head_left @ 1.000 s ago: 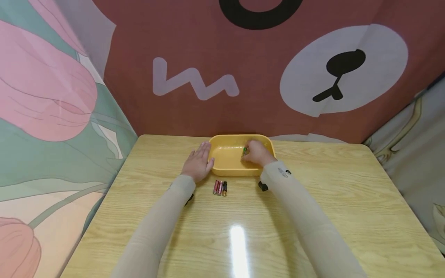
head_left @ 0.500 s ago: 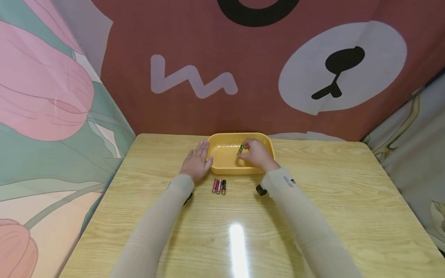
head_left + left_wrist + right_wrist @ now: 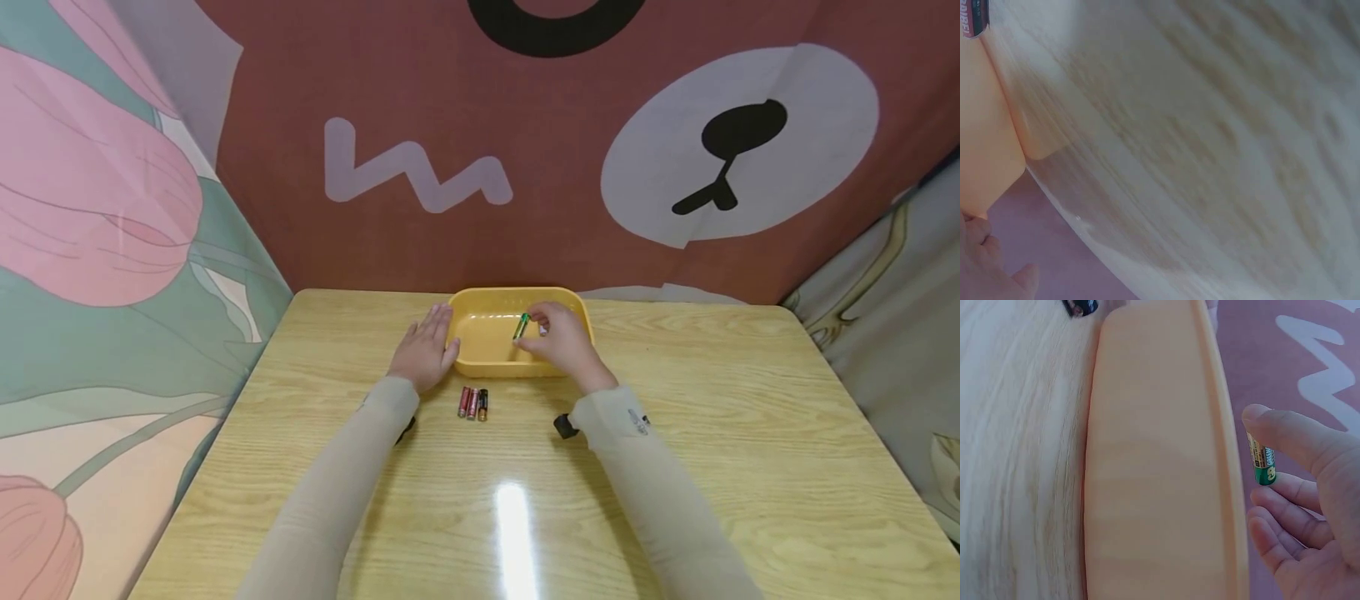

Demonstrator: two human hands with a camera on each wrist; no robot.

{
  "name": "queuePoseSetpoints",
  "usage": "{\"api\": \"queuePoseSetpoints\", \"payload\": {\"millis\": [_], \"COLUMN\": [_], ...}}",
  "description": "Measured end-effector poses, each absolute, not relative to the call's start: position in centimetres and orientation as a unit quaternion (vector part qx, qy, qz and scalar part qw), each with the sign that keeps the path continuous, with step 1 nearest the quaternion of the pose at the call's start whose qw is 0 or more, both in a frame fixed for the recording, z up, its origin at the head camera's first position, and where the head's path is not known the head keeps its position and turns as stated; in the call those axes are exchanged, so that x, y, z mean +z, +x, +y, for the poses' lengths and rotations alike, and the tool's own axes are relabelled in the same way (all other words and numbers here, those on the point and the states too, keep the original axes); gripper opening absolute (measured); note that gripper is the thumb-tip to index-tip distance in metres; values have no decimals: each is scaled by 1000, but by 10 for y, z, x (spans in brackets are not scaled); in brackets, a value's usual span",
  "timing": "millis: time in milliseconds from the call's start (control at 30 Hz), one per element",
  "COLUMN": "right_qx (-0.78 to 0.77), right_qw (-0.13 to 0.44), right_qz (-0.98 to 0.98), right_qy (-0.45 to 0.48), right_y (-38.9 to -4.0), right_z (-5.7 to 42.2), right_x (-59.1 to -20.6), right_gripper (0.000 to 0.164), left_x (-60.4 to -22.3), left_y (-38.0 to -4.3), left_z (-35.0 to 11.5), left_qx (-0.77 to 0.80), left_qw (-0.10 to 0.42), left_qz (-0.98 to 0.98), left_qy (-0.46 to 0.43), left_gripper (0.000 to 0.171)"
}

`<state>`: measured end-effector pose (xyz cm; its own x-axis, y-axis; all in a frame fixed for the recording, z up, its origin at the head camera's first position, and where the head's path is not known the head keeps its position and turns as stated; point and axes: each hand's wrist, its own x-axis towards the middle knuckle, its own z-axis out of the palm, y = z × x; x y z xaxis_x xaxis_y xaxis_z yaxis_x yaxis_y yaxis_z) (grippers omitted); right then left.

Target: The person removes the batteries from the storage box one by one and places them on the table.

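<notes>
I'm getting one green battery (image 3: 521,327), two red batteries (image 3: 473,404), one black battery (image 3: 483,405), so four for sure; can't tell if that purplish bit (image 3: 543,330) makes five. Also one tray (image 3: 482,340), one table (image 3: 750,400), one left hand (image 3: 422,350), one right hand (image 3: 567,340), two sleeves (image 3: 322,492), two black wrist gadgets (image 3: 566,426), three printed cloths (image 3: 465,250).

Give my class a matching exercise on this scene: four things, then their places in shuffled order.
1. Green battery
2. Three batteries in a row
3. Left hand
4. Yellow tray

A. Against the tray's left end
B. At the table's far edge
C. Pinched in the right hand
D. Lying just in front of the tray

Pairs: 1-C, 2-D, 3-A, 4-B
</notes>
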<state>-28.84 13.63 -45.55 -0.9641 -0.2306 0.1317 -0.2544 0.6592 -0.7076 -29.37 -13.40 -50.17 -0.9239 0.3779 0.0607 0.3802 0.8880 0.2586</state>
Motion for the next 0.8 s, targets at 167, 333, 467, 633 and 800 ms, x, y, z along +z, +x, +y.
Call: {"api": "queuePoseSetpoints", "payload": {"millis": [167, 333, 467, 633, 800], "right_qx": [412, 417, 424, 444, 457], "right_qw": [23, 28, 28, 25, 21], "right_qz": [-902, -898, -896, -889, -884], "right_qy": [131, 133, 128, 113, 101], "right_y": [-276, -263, -254, -242, -230], "right_z": [136, 136, 138, 141, 147], "right_x": [-454, -451, -449, -445, -441], "right_gripper": [57, 56, 57, 59, 61], "left_x": [-501, -502, -504, -504, -502], "left_y": [-294, -294, -294, -293, -293], "left_z": [-134, -134, -134, -135, -135], "left_qx": [-132, -132, -135, -135, -133], "left_qw": [6, 8, 6, 5, 9], "left_qz": [-972, -971, -971, -971, -971], "left_qy": [-196, -197, -197, -198, -200], "left_gripper": [67, 67, 67, 68, 67]}}
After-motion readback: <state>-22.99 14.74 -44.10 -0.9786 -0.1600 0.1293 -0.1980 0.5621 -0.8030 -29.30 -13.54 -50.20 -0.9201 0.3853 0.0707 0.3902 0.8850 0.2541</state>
